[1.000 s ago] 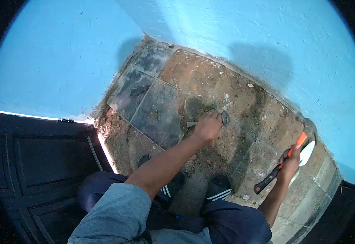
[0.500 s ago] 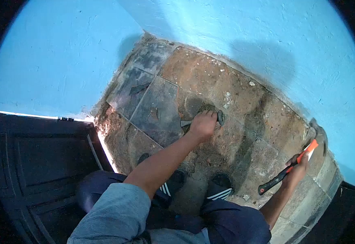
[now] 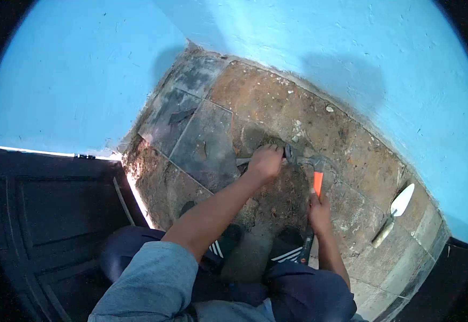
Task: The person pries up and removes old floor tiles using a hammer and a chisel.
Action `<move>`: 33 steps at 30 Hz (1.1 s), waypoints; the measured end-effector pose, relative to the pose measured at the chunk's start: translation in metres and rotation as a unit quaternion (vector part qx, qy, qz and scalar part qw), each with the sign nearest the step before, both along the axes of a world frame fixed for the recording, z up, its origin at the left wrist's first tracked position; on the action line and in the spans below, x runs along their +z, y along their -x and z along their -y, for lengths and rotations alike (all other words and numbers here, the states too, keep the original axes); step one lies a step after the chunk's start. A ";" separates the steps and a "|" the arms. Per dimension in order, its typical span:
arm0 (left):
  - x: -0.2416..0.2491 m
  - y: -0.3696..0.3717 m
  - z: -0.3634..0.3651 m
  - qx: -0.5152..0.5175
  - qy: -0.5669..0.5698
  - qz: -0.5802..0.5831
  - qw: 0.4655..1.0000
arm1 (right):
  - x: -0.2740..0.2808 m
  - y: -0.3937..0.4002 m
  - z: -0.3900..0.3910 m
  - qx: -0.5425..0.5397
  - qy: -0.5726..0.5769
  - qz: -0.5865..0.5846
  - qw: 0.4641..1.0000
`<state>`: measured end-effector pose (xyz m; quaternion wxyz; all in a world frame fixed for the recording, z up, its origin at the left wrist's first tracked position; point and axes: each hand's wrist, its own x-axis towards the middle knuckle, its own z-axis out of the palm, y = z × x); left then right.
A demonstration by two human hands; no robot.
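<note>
My left hand (image 3: 267, 161) is wrapped round a chisel (image 3: 242, 161) held low and nearly flat over the floor. The chisel's flat blade points left at the edge of a dark grey tile (image 3: 204, 147), and its butt end shows to the right of my fist. My right hand (image 3: 319, 210) grips a claw hammer (image 3: 318, 185) by its orange and black handle. The hammer's head is at the chisel's butt end, touching it or very near it.
A trowel (image 3: 402, 201) lies on the floor at the right. Bare, crumbly mortar (image 3: 277, 102) with loose chips surrounds the tiles. Blue walls (image 3: 319, 37) meet at the back corner. A dark panelled door (image 3: 57, 204) stands at the left. My sandalled feet (image 3: 287, 247) are below my hands.
My right hand has swung the hammer from the far right in to the chisel's end, uncovering the trowel. My left hand has stayed almost in place.
</note>
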<state>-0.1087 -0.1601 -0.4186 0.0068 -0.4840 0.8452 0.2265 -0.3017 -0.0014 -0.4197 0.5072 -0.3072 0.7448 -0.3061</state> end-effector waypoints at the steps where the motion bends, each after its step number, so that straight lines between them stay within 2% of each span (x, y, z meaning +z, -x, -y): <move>1: 0.001 0.000 -0.001 -0.002 0.009 0.007 1.000 | 0.001 0.003 -0.005 -0.036 -0.001 0.031 0.999; 3: -0.005 0.003 -0.002 -0.011 0.035 0.009 0.999 | 0.010 0.014 -0.011 -0.105 0.001 0.088 0.991; 5: -0.023 0.005 -0.011 -0.023 0.063 0.008 0.998 | 0.018 0.026 -0.011 -0.106 -0.015 0.052 0.993; 8: -0.006 0.011 -0.010 -0.002 0.029 0.013 0.999 | 0.016 0.039 -0.010 -0.138 -0.004 0.059 0.989; 10: 0.001 0.008 -0.007 0.017 0.053 0.002 0.998 | 0.021 0.048 -0.005 -0.141 0.007 0.047 0.989; 11: 0.003 0.006 -0.004 0.026 0.066 -0.004 0.997 | 0.026 0.053 -0.004 -0.176 -0.013 0.055 0.983; 14: -0.014 0.003 0.013 0.106 0.023 -0.010 0.994 | 0.046 0.075 0.004 -0.189 0.038 -0.003 0.981; 16: -0.007 -0.001 0.020 0.094 0.040 -0.029 0.994 | 0.068 0.090 0.016 -0.256 0.089 -0.074 0.960; 18: -0.003 -0.003 0.021 0.081 0.045 -0.034 0.995 | 0.097 0.106 0.028 -0.272 0.214 -0.089 0.934; 21: -0.005 -0.003 0.019 0.061 0.036 -0.027 0.997 | 0.120 0.116 0.048 -0.355 0.328 -0.083 0.872; 24: -0.009 -0.003 0.016 0.047 0.035 -0.024 0.998 | 0.073 0.107 0.052 -0.336 0.324 -0.135 0.874; 25: -0.007 -0.002 0.014 0.039 0.037 -0.016 0.998 | 0.023 0.096 0.044 -0.296 0.310 -0.093 0.899; 26: -0.006 0.000 0.011 0.030 0.037 -0.009 0.999 | 0.026 0.072 0.048 -0.173 0.216 -0.078 0.958; 27: -0.007 0.001 0.009 0.048 0.034 -0.020 0.998 | 0.038 0.027 0.054 -0.049 0.116 -0.062 0.990; 28: -0.008 0.002 0.011 0.062 0.033 -0.031 0.997 | 0.042 0.004 0.057 0.072 0.014 -0.045 0.996; 30: -0.006 0.004 0.017 0.073 0.035 -0.047 0.996 | -0.002 0.004 0.052 0.040 0.025 0.018 0.999; 33: -0.001 -0.002 0.017 0.073 0.025 -0.034 0.996 | -0.004 0.014 0.031 0.027 0.010 0.032 0.999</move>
